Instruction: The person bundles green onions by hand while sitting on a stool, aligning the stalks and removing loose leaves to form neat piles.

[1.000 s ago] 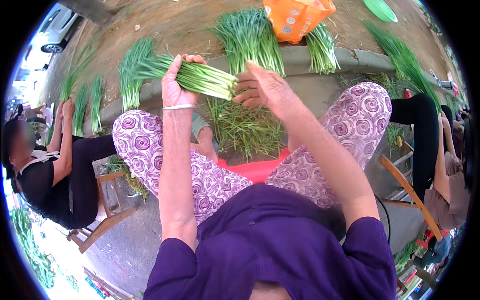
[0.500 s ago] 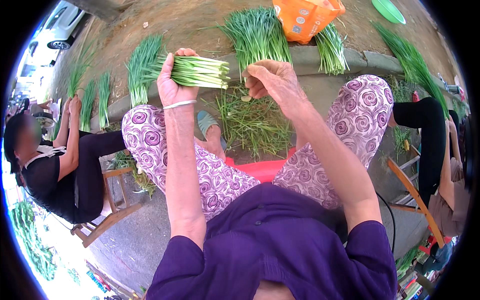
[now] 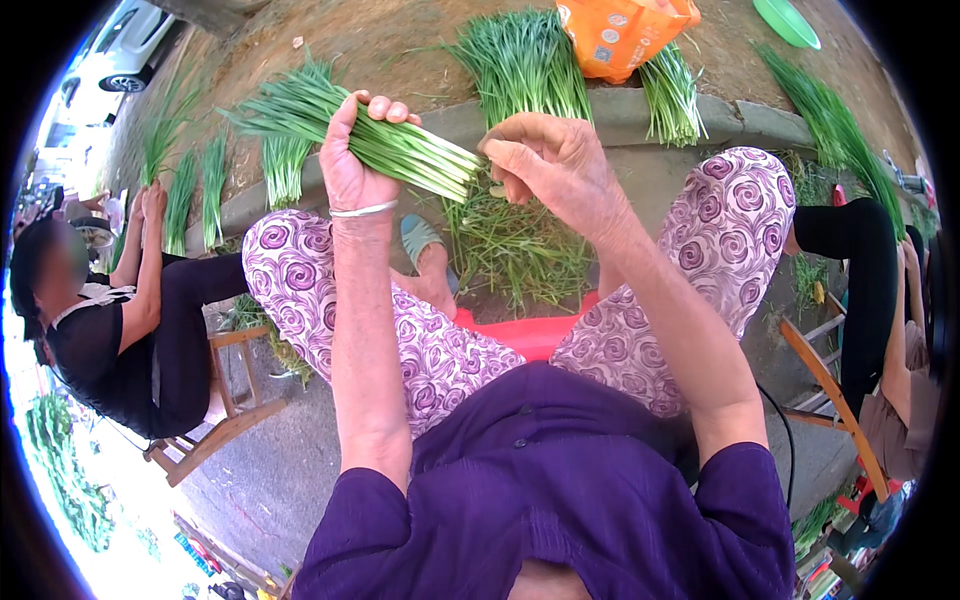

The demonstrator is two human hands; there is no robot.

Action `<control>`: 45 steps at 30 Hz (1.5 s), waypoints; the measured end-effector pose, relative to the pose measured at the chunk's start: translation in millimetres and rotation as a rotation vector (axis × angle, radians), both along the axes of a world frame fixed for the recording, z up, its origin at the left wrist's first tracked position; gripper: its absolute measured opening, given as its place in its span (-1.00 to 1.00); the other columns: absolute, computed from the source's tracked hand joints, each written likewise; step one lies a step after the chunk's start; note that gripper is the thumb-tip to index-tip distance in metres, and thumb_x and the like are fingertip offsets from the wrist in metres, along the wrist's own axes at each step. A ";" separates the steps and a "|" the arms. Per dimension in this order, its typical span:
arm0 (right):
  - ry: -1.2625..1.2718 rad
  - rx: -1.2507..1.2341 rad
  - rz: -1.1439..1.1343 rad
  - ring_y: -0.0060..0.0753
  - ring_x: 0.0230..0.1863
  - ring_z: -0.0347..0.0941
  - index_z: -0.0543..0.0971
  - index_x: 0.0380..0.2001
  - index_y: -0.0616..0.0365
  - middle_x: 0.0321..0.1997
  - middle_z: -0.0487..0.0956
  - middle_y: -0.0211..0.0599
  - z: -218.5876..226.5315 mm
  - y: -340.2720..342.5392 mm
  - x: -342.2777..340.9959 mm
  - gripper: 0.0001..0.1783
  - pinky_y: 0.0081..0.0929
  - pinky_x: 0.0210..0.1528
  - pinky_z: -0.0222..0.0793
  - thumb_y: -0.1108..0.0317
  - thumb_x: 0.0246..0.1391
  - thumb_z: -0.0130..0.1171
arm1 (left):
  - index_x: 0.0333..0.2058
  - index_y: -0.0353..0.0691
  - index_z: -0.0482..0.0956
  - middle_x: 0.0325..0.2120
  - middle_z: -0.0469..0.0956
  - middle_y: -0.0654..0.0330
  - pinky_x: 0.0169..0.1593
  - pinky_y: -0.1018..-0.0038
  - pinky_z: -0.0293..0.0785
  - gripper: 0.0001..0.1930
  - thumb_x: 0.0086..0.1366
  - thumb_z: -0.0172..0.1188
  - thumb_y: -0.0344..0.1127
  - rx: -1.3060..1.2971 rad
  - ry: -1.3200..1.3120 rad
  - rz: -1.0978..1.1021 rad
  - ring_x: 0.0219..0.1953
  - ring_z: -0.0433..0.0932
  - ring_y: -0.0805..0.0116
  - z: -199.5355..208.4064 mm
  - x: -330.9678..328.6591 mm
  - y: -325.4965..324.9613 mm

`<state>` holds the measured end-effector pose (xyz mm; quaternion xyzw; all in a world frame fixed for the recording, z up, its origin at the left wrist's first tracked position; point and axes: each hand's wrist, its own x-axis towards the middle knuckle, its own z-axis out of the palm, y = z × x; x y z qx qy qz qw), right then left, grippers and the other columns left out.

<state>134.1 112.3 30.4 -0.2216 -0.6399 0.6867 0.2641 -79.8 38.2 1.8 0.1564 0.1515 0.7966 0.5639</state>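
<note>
My left hand (image 3: 362, 155) is wrapped round a bunch of garlic chives (image 3: 435, 165), raised above my left knee. The green leaves fan out to the upper left, and the pale stem ends point right, tilted a little downward. My right hand (image 3: 560, 170) is closed in a pinch just beside those stem ends. Whatever its fingertips hold, if anything, is too small to make out. Below both hands, loose green and yellowish trimmings (image 3: 525, 245) lie heaped on the ground between my feet.
Along the kerb (image 3: 735, 115) lie a large chive pile (image 3: 525, 70), a smaller bunch (image 3: 672, 100) and another bunch (image 3: 285, 165). An orange bag (image 3: 625, 40) stands by the large pile. A green basin (image 3: 787, 22) is farther right. People sit at both sides, near wooden chairs (image 3: 230, 435).
The bunch in my left hand has tipped, its stem ends now lower and its leaves higher at the left. My right hand stays pinched near the stem ends.
</note>
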 end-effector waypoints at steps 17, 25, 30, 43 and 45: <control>-0.222 0.190 -0.116 -0.58 -0.47 0.47 0.56 -0.49 0.32 -0.54 0.58 -0.23 -10.5 25.8 4.4 -0.62 -0.44 -0.41 0.38 0.13 0.04 0.16 | -0.23 -0.20 0.43 -0.53 0.39 0.23 -0.23 0.32 0.47 -0.81 0.32 0.03 -0.21 -0.203 0.379 -0.172 -0.42 0.45 0.29 1.3 33.4 0.7; -0.131 -0.196 0.280 -0.43 -0.20 0.50 0.49 -0.23 0.33 -0.25 0.55 -0.15 -12.0 37.8 3.3 -0.40 -0.45 -0.17 0.45 -0.10 0.01 0.16 | -0.28 -0.28 0.42 -0.64 0.40 0.19 -0.44 0.39 0.47 -0.70 0.26 0.06 -0.12 -0.382 0.520 -0.531 -0.60 0.46 0.32 4.5 85.9 -4.1; 0.201 -0.557 0.072 -0.38 -0.32 0.52 0.39 -0.03 0.34 -0.38 0.53 -0.30 -21.7 45.2 -1.4 -0.44 -0.46 -0.23 0.50 0.23 -0.03 0.29 | -0.22 -0.34 0.44 -0.55 0.51 0.13 -0.34 0.41 0.51 -0.64 0.11 0.23 -0.19 -0.460 0.589 -0.671 -0.48 0.54 0.31 -1.9 108.9 -6.7; -0.125 0.015 -0.006 -0.53 -0.54 0.44 0.53 -0.44 0.31 -0.52 0.55 -0.32 -12.7 25.2 -12.1 -0.57 -0.51 -0.47 0.38 0.07 -0.08 0.22 | -0.30 -0.25 0.44 -0.56 0.49 0.17 -0.28 0.31 0.54 -0.76 0.10 0.27 -0.33 -0.405 0.612 -0.532 -0.38 0.59 0.20 -16.0 110.3 3.5; -0.136 0.071 0.012 -0.52 -0.55 0.43 0.53 -0.42 0.31 -0.50 0.55 -0.32 -5.8 31.0 -9.2 -0.54 -0.51 -0.47 0.37 0.04 -0.09 0.23 | -0.35 -0.22 0.44 -0.59 0.46 0.20 -0.31 0.32 0.54 -0.81 0.15 0.24 -0.29 -0.471 0.573 -0.424 -0.46 0.58 0.19 -6.2 106.8 2.9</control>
